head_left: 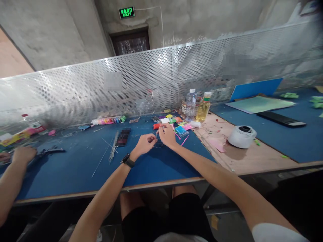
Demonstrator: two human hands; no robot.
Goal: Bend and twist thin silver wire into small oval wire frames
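Note:
Over the blue tabletop [75,174], my left hand [145,144] and my right hand [167,135] come close together, fingertips pinched. Between them is a thin wire [158,146], part of it bent in a loose curve below the fingers. Both hands grip it; the fingers hide its ends. A dark watch is on my left wrist. Just beyond my hands lie small colourful packets [181,131], and pink sticks [185,140] rest to the right. Left of my hands, several thin straight metal wires [111,155] lie beside a dark phone-like object [122,137], partly blurred out.
An oil bottle [203,109] and a clear bottle [191,104] stand at the back right. A white-wrapped roll [241,137] sits on bare wood. A perforated metal screen [141,80] closes off the back. At left, a co-worker's hand [24,155] is near pliers [51,151].

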